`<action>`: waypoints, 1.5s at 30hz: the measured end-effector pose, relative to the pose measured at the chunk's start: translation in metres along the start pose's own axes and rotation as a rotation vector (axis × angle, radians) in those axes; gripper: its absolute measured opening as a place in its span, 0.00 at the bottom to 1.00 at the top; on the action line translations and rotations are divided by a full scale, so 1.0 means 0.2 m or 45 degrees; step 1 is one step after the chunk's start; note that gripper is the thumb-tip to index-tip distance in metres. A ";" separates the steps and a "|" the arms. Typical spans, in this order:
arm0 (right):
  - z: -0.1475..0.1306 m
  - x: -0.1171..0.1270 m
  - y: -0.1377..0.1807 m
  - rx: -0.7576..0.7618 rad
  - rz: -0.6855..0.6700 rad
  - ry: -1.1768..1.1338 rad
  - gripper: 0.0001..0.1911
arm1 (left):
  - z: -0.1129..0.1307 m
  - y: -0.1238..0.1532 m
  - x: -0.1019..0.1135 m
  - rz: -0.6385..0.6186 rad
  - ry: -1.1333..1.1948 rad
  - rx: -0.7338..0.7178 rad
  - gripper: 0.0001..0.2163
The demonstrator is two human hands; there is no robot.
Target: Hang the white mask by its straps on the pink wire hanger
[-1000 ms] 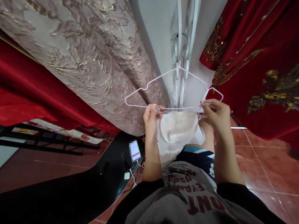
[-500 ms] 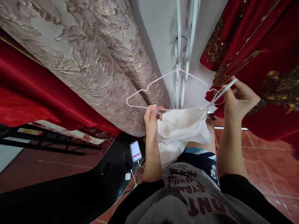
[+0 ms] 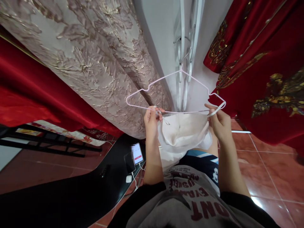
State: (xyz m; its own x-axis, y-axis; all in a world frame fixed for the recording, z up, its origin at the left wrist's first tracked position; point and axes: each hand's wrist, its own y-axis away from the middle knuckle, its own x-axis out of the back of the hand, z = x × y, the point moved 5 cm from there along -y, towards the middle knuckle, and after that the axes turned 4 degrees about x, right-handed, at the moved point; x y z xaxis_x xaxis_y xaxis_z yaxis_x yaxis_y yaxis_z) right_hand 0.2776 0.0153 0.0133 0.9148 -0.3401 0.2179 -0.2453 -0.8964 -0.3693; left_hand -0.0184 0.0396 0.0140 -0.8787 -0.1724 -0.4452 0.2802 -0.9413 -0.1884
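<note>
The fingers [image 3: 153, 111] of our left hand [image 3: 150, 119] are closed on the lower bar of the pale pink hanger [image 3: 181, 70], thumb uppermost, the others curled behind it. Our right hand [image 3: 221, 124] is at the bar's other end, its index finger stretched toward the middle and its thumb beside the white strap [image 3: 217, 110]; whether they pinch strap or bar, we cannot tell. That strap passes over the hanger's right end. We see the left forearm reach almost straight forward, while the right one slants inward. The hanger is in front of us, its hook at the white rails [image 3: 182, 22]. The white garment [image 3: 184, 128] hangs below the bar, between our 2 hands. To our left, 2 phones [image 3: 137, 154] lie on the black table [image 3: 71, 196].
</note>
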 end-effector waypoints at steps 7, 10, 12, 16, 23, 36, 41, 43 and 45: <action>-0.07 0.19 -0.03 0.205 0.629 -0.247 0.23 | -0.02 0.02 -0.03 -0.019 0.006 0.083 0.17; -0.06 0.22 -0.01 0.200 0.739 -0.309 0.26 | -0.03 0.02 -0.04 -0.009 0.005 0.091 0.17; -0.04 0.24 0.01 0.195 0.804 -0.336 0.27 | -0.04 0.01 -0.04 -0.014 0.008 0.087 0.17; -0.03 0.25 0.03 0.181 0.743 -0.229 0.25 | -0.04 0.01 -0.04 -0.031 0.021 0.090 0.18; -0.03 -0.05 0.05 -0.021 -0.018 -0.059 0.27 | -0.06 0.04 -0.06 -0.037 0.027 0.113 0.16; -0.05 -0.12 0.02 0.074 0.032 -0.114 0.38 | 0.03 0.01 0.22 0.507 0.074 -0.250 0.12; -0.08 -0.10 0.00 0.064 0.074 -0.139 0.40 | 0.15 -0.12 0.30 0.469 -0.110 -0.433 0.10; -0.09 -0.10 0.00 0.078 0.071 -0.166 0.40 | 0.20 -0.16 0.31 0.430 -0.196 -0.445 0.08; -0.08 -0.10 0.00 0.098 0.078 -0.200 0.38 | 0.24 -0.20 0.32 0.339 -0.291 -0.392 0.08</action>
State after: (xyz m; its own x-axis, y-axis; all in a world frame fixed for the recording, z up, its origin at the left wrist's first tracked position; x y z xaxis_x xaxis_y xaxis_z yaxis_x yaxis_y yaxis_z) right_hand 0.2533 0.0173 0.0240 0.9392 -0.3396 0.0510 -0.2826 -0.8486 -0.4472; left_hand -0.1041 0.0525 0.0364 -0.8135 -0.4887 -0.3153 0.5790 -0.7316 -0.3598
